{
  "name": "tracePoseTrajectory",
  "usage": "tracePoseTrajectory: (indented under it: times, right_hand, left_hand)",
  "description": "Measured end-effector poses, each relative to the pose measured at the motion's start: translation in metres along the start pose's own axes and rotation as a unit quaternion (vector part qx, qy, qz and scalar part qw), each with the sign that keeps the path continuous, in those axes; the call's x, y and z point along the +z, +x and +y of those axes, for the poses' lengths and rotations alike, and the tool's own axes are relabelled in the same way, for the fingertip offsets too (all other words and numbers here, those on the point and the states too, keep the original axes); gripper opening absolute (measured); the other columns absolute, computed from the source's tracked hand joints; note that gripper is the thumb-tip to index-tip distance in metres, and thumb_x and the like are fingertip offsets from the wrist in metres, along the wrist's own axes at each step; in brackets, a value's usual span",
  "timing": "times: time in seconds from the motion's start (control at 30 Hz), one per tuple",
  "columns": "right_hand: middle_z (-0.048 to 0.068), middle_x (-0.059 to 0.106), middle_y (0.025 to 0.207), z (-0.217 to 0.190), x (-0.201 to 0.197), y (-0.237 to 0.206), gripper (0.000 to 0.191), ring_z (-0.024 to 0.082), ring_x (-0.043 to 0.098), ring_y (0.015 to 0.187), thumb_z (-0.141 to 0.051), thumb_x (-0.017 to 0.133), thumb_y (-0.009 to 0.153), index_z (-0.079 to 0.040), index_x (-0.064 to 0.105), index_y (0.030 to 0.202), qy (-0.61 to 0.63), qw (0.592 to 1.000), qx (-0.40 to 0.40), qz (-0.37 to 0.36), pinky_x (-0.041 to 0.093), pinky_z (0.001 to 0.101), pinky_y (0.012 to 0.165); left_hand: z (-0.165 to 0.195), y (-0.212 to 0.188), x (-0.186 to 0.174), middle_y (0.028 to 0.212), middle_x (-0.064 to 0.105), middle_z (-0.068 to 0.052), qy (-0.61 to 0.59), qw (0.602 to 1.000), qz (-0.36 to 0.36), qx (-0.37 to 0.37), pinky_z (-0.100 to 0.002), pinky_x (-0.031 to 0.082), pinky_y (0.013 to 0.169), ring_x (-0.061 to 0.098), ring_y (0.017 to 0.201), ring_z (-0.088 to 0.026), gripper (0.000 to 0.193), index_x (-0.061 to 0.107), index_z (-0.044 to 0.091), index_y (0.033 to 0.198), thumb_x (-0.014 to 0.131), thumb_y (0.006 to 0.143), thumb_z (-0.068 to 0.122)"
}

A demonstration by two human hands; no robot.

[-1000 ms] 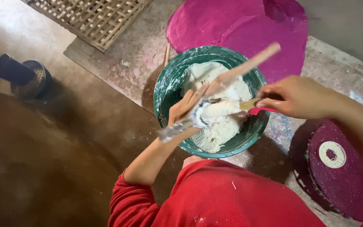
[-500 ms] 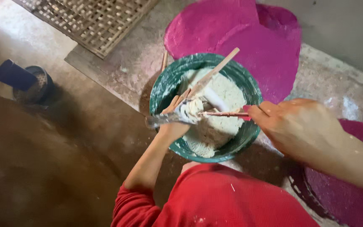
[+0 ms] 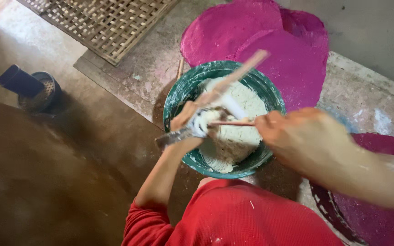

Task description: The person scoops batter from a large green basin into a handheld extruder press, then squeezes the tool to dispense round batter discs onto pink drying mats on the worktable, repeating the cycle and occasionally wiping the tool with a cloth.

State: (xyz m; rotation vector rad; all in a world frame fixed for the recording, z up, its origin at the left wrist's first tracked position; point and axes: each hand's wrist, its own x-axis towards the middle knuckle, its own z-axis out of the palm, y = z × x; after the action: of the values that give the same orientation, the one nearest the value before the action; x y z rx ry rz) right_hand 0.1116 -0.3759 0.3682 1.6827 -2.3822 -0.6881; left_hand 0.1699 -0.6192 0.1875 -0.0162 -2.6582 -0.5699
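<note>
A green bowl (image 3: 178,102) of white dough-like paste (image 3: 238,136) sits on the stone floor between my knees. My left hand (image 3: 185,120) grips a long wooden stick (image 3: 238,75) that slants over the bowl, its lower end caked in white paste. My right hand (image 3: 304,136) holds a thin pink-handled tool (image 3: 231,123) whose tip touches the paste on the stick. My red sleeve and red clothing (image 3: 233,214) fill the bottom of the view.
Magenta round sheets (image 3: 261,36) lie behind the bowl. A dark round tray with a magenta sheet (image 3: 370,214) is at right. A woven bamboo mat (image 3: 110,23) lies at top left, a small dark pot (image 3: 35,89) at left.
My right hand has moved closer to the camera and left along the tool. The stick stays over the bowl as the tool works at the paste on it.
</note>
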Motion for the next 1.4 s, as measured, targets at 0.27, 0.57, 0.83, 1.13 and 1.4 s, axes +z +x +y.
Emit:
tracePoseTrajectory:
  times: [0.27, 0.57, 0.83, 1.13, 1.4]
  right_hand:
    - [0.005, 0.068, 0.075, -0.043, 0.047, 0.048, 0.012, 0.018, 0.070, 0.057, -0.019, 0.066, 0.082, -0.010, 0.063, 0.090, 0.045, 0.995, -0.045, 0.082, 0.055, 0.0310, 0.052]
    - [0.019, 0.075, 0.104, -0.033, 0.087, 0.037, 0.041, 0.037, 0.073, 0.076, -0.010, 0.062, 0.092, -0.014, 0.064, 0.132, 0.425, 0.849, 0.160, 0.270, 0.057, 0.0432, 0.063]
    - [0.019, 0.077, 0.110, -0.065, 0.170, 0.024, 0.043, 0.026, 0.075, 0.096, -0.011, 0.062, 0.102, -0.011, 0.058, 0.144, 0.649, 0.729, 0.121, 0.185, 0.058, 0.0350, 0.079]
    - [0.017, 0.071, 0.077, -0.068, 0.157, 0.041, 0.047, 0.020, 0.061, 0.060, -0.015, 0.059, 0.101, -0.016, 0.058, 0.148, 0.631, 0.740, 0.227, 0.053, 0.052, 0.0376, 0.060]
    - [0.017, 0.077, 0.108, 0.043, 0.136, 0.016, 0.035, 0.019, 0.074, 0.085, -0.020, 0.064, 0.105, -0.009, 0.064, 0.138, 0.516, 0.800, 0.151, 0.266, 0.059, 0.0394, 0.075]
  left_hand:
    - [0.024, 0.010, 0.007, 0.132, 0.063, -0.011, -0.051, 0.999, 0.010, 0.000, -0.039, 0.056, 0.079, 0.066, 0.106, -0.030, 0.090, 0.046, 0.014, 0.151, 0.080, 0.068, 0.025]
    - [-0.013, 0.014, 0.028, 0.151, 0.051, -0.016, 0.052, 0.980, 0.190, -0.040, -0.047, 0.051, 0.104, 0.057, 0.130, -0.036, 0.059, 0.059, 0.015, 0.133, 0.077, 0.079, 0.033]
    - [-0.003, 0.036, 0.014, 0.155, 0.041, -0.017, -0.048, 0.978, 0.125, -0.162, -0.046, 0.052, 0.095, 0.052, 0.122, -0.038, 0.092, 0.034, 0.002, 0.151, 0.078, 0.076, 0.032]
    - [-0.004, 0.034, 0.035, 0.147, 0.044, -0.018, -0.057, 0.980, 0.101, -0.159, -0.041, 0.054, 0.087, 0.053, 0.113, -0.034, 0.082, 0.038, 0.002, 0.146, 0.079, 0.079, 0.025]
    - [-0.092, -0.004, 0.033, 0.107, 0.068, -0.009, -0.744, 0.659, -0.068, -0.087, -0.032, 0.054, 0.074, 0.063, 0.087, -0.018, 0.055, 0.059, 0.004, 0.134, 0.078, 0.082, 0.007]
